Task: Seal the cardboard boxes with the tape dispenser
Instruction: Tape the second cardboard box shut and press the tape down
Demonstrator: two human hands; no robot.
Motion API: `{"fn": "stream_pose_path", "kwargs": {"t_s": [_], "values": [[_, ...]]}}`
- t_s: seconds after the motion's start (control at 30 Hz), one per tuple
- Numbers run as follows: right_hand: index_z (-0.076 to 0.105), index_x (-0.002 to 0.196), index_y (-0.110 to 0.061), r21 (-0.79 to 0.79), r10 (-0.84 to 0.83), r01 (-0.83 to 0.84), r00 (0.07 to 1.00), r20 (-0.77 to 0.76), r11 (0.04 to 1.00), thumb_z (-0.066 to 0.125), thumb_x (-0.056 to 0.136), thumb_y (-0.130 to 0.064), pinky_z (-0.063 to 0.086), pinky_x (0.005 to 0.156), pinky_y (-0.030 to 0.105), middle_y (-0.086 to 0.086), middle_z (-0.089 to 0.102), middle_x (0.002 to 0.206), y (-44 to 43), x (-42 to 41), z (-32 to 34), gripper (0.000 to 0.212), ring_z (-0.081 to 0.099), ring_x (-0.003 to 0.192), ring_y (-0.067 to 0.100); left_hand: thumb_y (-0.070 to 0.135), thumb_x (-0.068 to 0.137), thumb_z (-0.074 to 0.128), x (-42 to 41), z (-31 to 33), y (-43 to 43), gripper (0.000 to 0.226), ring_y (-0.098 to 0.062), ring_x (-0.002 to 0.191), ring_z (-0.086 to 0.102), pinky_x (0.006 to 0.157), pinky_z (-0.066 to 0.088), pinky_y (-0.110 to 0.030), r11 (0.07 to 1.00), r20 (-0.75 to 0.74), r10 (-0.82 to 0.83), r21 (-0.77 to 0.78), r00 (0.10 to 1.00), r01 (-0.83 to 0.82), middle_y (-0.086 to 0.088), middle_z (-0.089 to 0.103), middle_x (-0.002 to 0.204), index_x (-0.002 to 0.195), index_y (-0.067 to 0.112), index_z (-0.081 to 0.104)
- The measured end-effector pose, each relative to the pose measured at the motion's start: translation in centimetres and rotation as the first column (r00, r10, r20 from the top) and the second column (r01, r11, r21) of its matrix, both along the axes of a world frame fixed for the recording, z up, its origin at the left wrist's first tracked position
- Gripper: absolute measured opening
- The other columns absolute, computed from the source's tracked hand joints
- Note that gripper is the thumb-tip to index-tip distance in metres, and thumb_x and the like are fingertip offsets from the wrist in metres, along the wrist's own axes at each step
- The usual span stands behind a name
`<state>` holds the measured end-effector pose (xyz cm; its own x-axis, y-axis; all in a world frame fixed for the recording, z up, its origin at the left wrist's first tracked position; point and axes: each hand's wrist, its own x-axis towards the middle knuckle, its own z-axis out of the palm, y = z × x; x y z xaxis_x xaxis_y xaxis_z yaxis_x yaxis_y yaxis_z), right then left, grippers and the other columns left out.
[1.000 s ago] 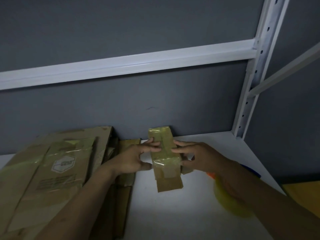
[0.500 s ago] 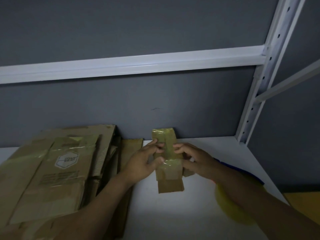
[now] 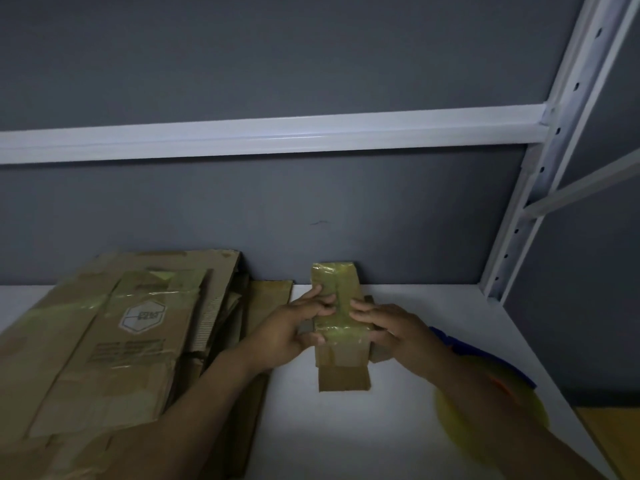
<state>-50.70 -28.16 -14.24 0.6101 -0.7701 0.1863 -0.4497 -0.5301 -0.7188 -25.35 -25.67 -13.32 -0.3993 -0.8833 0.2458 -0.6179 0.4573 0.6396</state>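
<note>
A small cardboard box [image 3: 341, 344] wrapped in yellowish clear tape stands on the white shelf [image 3: 346, 438] near the grey back wall. My left hand [image 3: 291, 330] grips its left side, fingers on the taped top and thumb low on the front. My right hand [image 3: 391, 327] holds the right side, fingers pressing on the tape. One brown flap sticks out at the box's near end. The tape dispenser [image 3: 485, 372], blue and orange with a yellow tape roll, lies on the shelf under my right forearm, mostly hidden and blurred.
A stack of flattened, taped cardboard boxes [image 3: 104, 344] fills the left part of the shelf. A white shelf upright [image 3: 540, 174] rises at the right and a white crossbar [image 3: 263, 133] runs along the wall. A yellowish surface [image 3: 609, 431] lies at the lower right.
Both hands have closed in on the small box and shifted along it, my left thumb sliding down the front. The view has tilted a little; the box stays in place.
</note>
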Motion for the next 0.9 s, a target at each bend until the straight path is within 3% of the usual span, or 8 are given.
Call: {"fn": "stream_pose_path", "kwargs": {"t_s": [0.1,0.27,0.33,0.43,0.6,0.67,0.77,0.9], "values": [[0.055,0.13,-0.031,-0.084,-0.03,0.026,0.999,-0.042,0.996,0.063,0.091,-0.023,0.035,0.109,0.026,-0.03,0.041,0.134,-0.4,-0.2,0.4,0.041,0.037,0.13,0.0,0.021,0.084,0.073,0.1,0.6,0.2,0.053,0.013,0.141,0.012,0.11,0.014,-0.005,0.998,0.033,-0.027,0.053,0.999,0.025,0.027,0.035,0.143,0.131,0.031,0.05],[0.064,0.121,-0.026,-0.129,-0.023,0.025,1.0,0.017,0.991,0.065,0.089,-0.017,0.03,0.102,0.007,-0.019,0.048,0.127,-0.6,0.3,1.1,0.033,0.037,0.124,-0.003,0.062,0.075,0.067,-0.2,3.4,-0.8,0.041,0.01,0.131,0.036,0.115,0.028,-0.026,0.988,0.054,0.104,0.112,0.993,-0.109,0.031,0.044,0.134,0.109,0.039,0.065],[0.066,0.111,-0.047,-0.053,0.007,-0.001,0.994,0.109,0.999,0.065,0.088,-0.02,0.039,0.096,0.008,-0.01,0.055,0.128,-0.3,-0.4,1.2,0.035,0.044,0.124,-0.003,0.079,0.079,0.041,-0.6,3.7,-1.8,0.068,-0.007,0.139,0.033,0.117,0.023,-0.032,0.966,0.171,0.257,-0.07,0.951,-0.248,0.018,0.037,0.148,0.125,0.034,0.061],[0.067,0.112,-0.04,-0.078,-0.017,0.027,0.992,0.129,0.997,0.059,0.087,-0.037,0.043,0.099,0.016,-0.016,0.06,0.122,0.5,-1.4,1.0,0.026,0.051,0.119,-0.001,0.067,0.09,0.042,-1.3,3.2,-3.1,0.069,-0.019,0.146,0.019,0.119,0.014,-0.033,0.907,0.239,0.395,0.052,0.887,-0.418,0.002,0.021,0.16,0.149,0.032,0.033],[0.051,0.123,-0.032,-0.343,-0.239,0.128,0.922,-0.304,0.93,0.052,0.07,-0.074,0.031,0.109,0.029,-0.016,0.045,0.13,2.7,-0.4,2.9,0.067,0.037,0.126,0.007,0.052,0.097,0.043,-2.7,2.3,-2.4,0.054,-0.019,0.135,0.039,0.111,0.025,-0.024,0.874,0.113,0.468,0.089,0.877,-0.478,-0.002,0.043,0.148,0.146,0.028,0.04],[0.051,0.119,-0.026,-0.442,-0.304,0.144,0.899,-0.316,0.885,0.058,0.075,-0.067,0.023,0.113,0.036,-0.012,0.049,0.126,3.5,0.8,2.7,0.06,0.04,0.123,0.011,0.048,0.098,0.044,-2.8,2.1,-1.4,0.052,-0.017,0.136,0.038,0.107,0.025,-0.02,0.866,0.072,0.492,0.058,0.868,-0.496,-0.001,0.036,0.153,0.146,0.028,0.039],[0.064,0.093,-0.021,-0.602,-0.373,0.224,0.918,-0.133,0.766,0.064,0.074,-0.044,0.049,0.093,0.043,-0.004,0.064,0.099,2.4,1.2,1.6,0.03,0.061,0.094,0.02,0.051,0.095,0.05,-3.3,1.8,0.6,0.054,-0.013,0.134,0.04,0.098,0.026,-0.013,0.852,0.038,0.524,0.002,0.851,-0.524,0.005,0.023,0.159,0.142,0.025,0.046],[0.073,0.093,-0.014,-0.552,-0.39,0.272,0.915,-0.107,0.788,0.076,0.072,-0.015,0.049,0.08,0.038,0.004,0.07,0.098,-0.5,0.0,1.8,0.021,0.065,0.089,0.028,0.084,0.063,0.043,-3.5,1.4,3.4,0.091,-0.01,0.132,0.041,0.107,0.029,-0.023,0.881,0.126,0.471,-0.113,0.873,-0.459,0.012,0.04,0.147,0.134,0.028,0.055]]}}
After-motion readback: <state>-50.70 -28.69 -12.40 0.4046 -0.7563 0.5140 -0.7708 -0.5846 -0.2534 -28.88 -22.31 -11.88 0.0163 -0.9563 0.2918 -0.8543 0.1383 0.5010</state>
